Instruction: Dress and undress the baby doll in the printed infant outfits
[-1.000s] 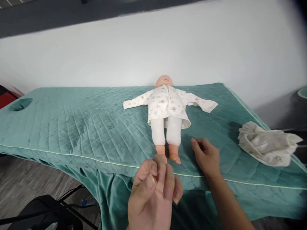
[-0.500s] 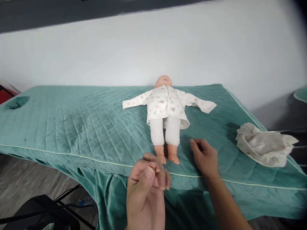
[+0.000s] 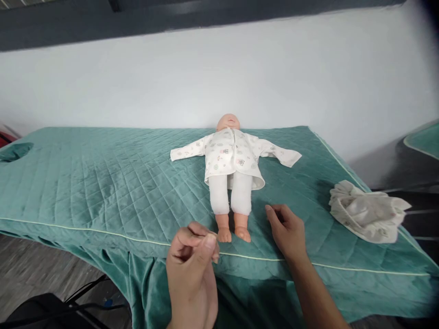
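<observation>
A baby doll (image 3: 229, 121) lies on its back on the green quilted bed, its bare feet towards me. It wears a white printed jacket (image 3: 228, 153) with the sleeves spread out to both sides and white leg coverings (image 3: 218, 194). In front of the feet, above the bed's near edge, my left hand (image 3: 192, 269) is closed in a pinch; whatever lies between the fingertips, if anything, is too small to name. My right hand (image 3: 288, 233) rests on the bed to the right of the feet, fingers loosely curled in with nothing visible in them.
A crumpled white printed cloth (image 3: 366, 212) lies at the bed's right end. The quilted bed (image 3: 120, 183) stands against a white wall (image 3: 154, 82) and has a face hole (image 3: 15, 152) at the left. Below left are a black object (image 3: 41, 310) and cables.
My left hand has turned slightly and its fingers have drawn closer into the pinch. The view has shifted a little. The doll and my right hand keep their places on the bed.
</observation>
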Available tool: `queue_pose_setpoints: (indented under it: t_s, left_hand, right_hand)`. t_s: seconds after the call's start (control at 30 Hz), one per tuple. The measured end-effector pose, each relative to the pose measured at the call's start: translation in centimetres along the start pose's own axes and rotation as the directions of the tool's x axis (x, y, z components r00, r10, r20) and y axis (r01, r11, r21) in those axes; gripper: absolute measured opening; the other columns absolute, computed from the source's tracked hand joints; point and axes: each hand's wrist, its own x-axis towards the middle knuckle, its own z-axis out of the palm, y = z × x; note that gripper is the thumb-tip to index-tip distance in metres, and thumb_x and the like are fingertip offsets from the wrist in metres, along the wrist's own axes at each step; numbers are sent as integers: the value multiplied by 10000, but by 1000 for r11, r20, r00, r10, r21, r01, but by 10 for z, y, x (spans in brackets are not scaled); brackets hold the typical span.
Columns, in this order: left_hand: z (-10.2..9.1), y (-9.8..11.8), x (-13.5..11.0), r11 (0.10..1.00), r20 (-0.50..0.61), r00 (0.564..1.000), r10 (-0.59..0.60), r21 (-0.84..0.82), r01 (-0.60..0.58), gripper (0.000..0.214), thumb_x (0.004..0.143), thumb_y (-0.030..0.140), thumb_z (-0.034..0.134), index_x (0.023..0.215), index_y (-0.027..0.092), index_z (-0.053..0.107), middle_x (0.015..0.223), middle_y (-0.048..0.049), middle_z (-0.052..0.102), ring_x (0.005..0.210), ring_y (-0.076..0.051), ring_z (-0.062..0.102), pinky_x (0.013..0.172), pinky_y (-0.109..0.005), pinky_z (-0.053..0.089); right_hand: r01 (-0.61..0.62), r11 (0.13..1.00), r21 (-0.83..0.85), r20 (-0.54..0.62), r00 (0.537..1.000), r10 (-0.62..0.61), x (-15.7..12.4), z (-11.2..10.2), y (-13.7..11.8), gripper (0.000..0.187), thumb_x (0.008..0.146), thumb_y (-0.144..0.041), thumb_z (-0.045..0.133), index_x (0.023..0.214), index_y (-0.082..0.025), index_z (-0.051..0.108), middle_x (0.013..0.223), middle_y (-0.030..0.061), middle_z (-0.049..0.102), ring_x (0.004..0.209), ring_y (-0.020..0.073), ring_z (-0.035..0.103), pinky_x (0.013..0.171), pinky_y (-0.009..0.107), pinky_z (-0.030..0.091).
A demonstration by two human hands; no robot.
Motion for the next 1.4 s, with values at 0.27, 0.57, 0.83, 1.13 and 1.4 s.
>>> queue_pose_setpoints:
  t_s: [0.27,0.57,0.83,1.13,1.4]
  left_hand:
    - [-10,-26,78,816,249,935,251,466,-343,302,899,239,644,664,195,459,716,16,605,716,-136,585,717,-293,462]
    - [38,-62,162,-259,765,635,105,638,-726,145,882,205,623,854,219,482,1010,-88,601,1010,-263,540,843,-388,439]
    - [20,-69,200,376,363,884,294,806,-456,220,826,157,571,749,229,379,676,45,423,634,-137,428,632,-284,356]
    - [-52,-54,221,895,-134,955,266,402,-193,344,706,253,696,764,226,358,690,82,437,564,-77,454,583,-254,410]
    - [-55,-55,247,668,-64,891,450,685,-289,208,790,193,585,763,228,382,661,75,427,582,-100,462,607,-257,402]
  right_hand:
    - [90,984,153,-110,991,-73,22,16,-22,309,901,-424,627,1130,-218,614,1109,98,668,997,242,643,783,368,543]
    - [462,831,-309,5,875,-484,93,54,-58,389,913,-262,548,1293,-183,566,1122,144,652,1078,333,549,935,492,458]
    - [182,971,157,-218,965,-146,119,38,-29,420,885,-373,602,1267,-200,574,804,-20,550,673,149,492,669,300,450]
    - [-212,922,325,-189,940,283,94,-24,38,567,750,-483,729,1220,-181,635,767,-14,598,628,162,546,586,302,442]
    - [-159,968,-192,-246,963,109,165,-41,71,421,834,-436,594,1121,-135,655,1095,135,689,883,228,624,816,380,476]
